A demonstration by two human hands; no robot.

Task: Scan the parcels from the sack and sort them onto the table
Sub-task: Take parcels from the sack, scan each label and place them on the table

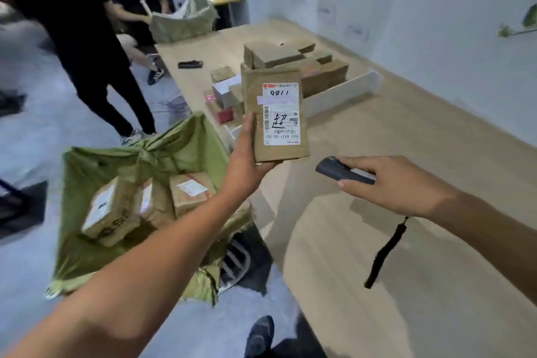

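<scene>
My left hand [247,160] holds a flat brown parcel [250,96] upright above the table's near edge, its white label facing me. To its right my right hand [392,183] grips a dark handheld scanner [343,173], nose pointing left toward the parcel; its black wrist strap [383,253] hangs below. The green sack [87,241] stands open on the floor at the left with three brown parcels [113,212] showing inside. More sorted parcels [290,64] are stacked on the wooden table [406,154].
Small boxes [226,96] lie near the table's left edge, with a white tray [343,93] by the stack and a black device [190,64] farther back. Two people in black [87,38] are at the left, one at a second green sack [180,23]. White wall on the right.
</scene>
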